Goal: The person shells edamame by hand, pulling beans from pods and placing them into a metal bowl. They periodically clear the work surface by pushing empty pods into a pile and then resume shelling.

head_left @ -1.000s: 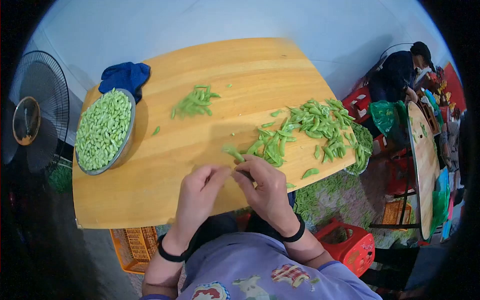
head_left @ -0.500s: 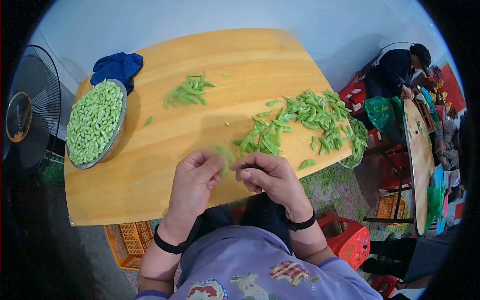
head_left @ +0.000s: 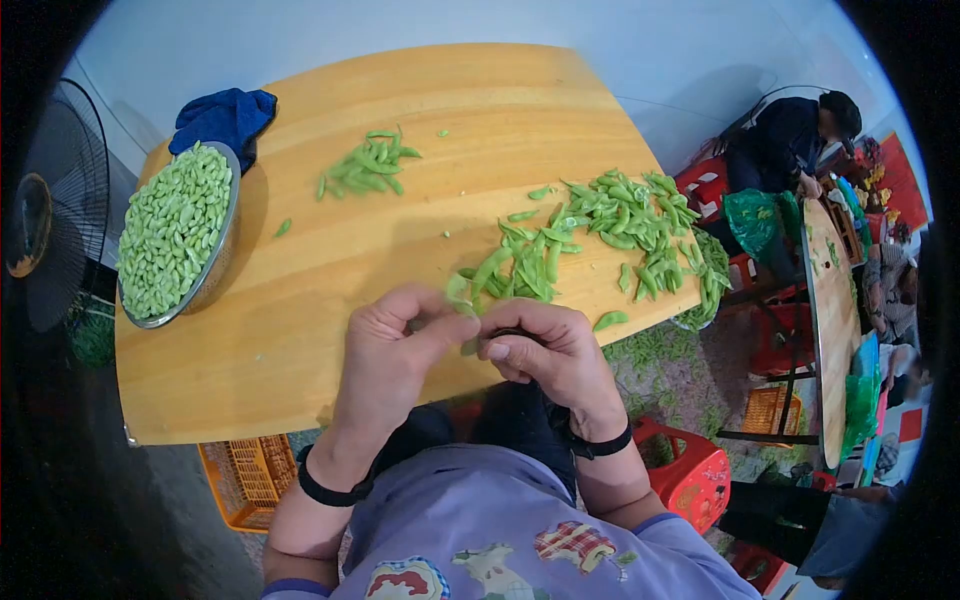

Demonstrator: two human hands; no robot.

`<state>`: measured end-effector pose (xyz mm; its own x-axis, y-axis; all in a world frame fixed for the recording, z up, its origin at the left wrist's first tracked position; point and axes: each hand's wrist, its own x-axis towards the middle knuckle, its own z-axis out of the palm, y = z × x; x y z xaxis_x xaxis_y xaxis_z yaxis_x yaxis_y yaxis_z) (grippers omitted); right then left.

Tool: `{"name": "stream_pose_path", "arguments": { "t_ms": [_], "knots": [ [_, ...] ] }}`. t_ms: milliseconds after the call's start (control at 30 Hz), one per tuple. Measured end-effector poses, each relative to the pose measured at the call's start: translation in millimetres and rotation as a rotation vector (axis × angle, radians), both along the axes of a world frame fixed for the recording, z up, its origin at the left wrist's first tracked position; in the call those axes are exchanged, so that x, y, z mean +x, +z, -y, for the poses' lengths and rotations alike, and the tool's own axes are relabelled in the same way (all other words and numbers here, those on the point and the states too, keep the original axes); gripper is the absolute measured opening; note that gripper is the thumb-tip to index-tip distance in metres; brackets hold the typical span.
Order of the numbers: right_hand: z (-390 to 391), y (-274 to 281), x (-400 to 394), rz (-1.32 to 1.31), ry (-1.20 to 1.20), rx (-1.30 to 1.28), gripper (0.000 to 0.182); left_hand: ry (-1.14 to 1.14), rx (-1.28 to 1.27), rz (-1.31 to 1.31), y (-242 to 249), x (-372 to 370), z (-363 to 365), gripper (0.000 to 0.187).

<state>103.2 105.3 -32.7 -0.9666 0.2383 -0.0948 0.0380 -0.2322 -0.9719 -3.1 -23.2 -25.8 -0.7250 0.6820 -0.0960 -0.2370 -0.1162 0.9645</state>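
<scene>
Over the table's near edge my hands meet, fingertips close together. My left hand (head_left: pixel 400 330) pinches a green bean pod (head_left: pixel 458 292) between thumb and fingers. Curled beside it, my right hand (head_left: pixel 550 350) grips a small black curved tool (head_left: pixel 516 331), mostly hidden by the fingers. Just beyond my hands lies a heap of green pods (head_left: pixel 530 262), running into a larger pile (head_left: pixel 625 215) on the right. A smaller pile of pods (head_left: pixel 368 165) lies farther off. At the left, a metal bowl (head_left: pixel 228 245) is heaped with pale green shelled beans (head_left: pixel 175 230).
A blue cloth (head_left: pixel 225 118) lies behind the bowl, and a fan (head_left: pixel 60 200) stands at far left. Below the table are an orange crate (head_left: pixel 250 480) and a red stool (head_left: pixel 690 480). Another person (head_left: pixel 790 145) sits at a second table (head_left: pixel 830 340) on the right.
My left hand has moved right, bringing the pod up against my right hand's fingertips. The view has shifted slightly, and the right hand keeps its grip on the black tool.
</scene>
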Motion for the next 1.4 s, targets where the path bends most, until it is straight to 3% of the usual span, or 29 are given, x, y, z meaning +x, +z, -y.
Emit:
{"name": "stream_pose_path", "arguments": {
  "t_ms": [233,300,633,700,733,800,933,1000,1033,1100,1167,1233,1267,1333,1400],
  "knots": [
    [2,8,2,0.038,-0.040,0.201,0.014,0.016,0.004,-0.028,-3,4,-2,0.008],
    [3,10,3,0.027,-0.047,0.238,0.014,0.056,-0.017,-0.178,-4,4,-2,0.010],
    [-1,3,6,-0.014,-0.046,0.279,0.010,-0.046,0.043,-0.088,-11,1,1,0.010],
    [-7,2,6,0.040,0.054,-0.106,0.010,-0.171,0.051,0.132,-8,0,3,0.008],
    [-7,1,6,0.040,0.050,-0.106,0.010,-0.175,0.051,0.133,-9,1,3,0.008],
    [-9,-3,3,-0.028,0.158,-0.415,0.010,-0.247,0.283,0.523,-17,2,-1,0.007],
    [-6,-5,1,-0.035,0.191,-0.514,0.009,-0.418,0.390,0.554,-32,-7,-1,0.022],
    [3,2,-2,0.144,-0.133,0.121,0.010,-0.279,0.200,0.545,-25,-6,-3,0.009],
    [5,3,-3,0.143,-0.130,0.122,0.010,-0.277,0.202,0.544,-26,-3,-6,0.009],
    [8,3,-3,-0.089,-0.248,0.830,0.011,-0.135,0.095,0.136,-29,5,-11,0.011],
    [9,5,-2,-0.073,-0.258,0.793,0.011,-0.180,0.099,0.193,-26,0,-9,0.011],
    [6,12,2,0.171,-0.183,0.302,0.010,-0.221,0.105,0.250,-23,-3,-7,0.011],
    [5,12,1,0.171,-0.179,0.302,0.010,-0.225,0.063,0.198,-22,-3,-6,0.010],
    [3,12,0,0.195,-0.183,0.043,0.010,-0.230,0.021,0.145,-22,-2,-6,0.009],
    [4,10,1,0.159,-0.198,-0.031,0.010,-0.210,0.127,0.165,-26,1,-10,0.009]
  ]
}}
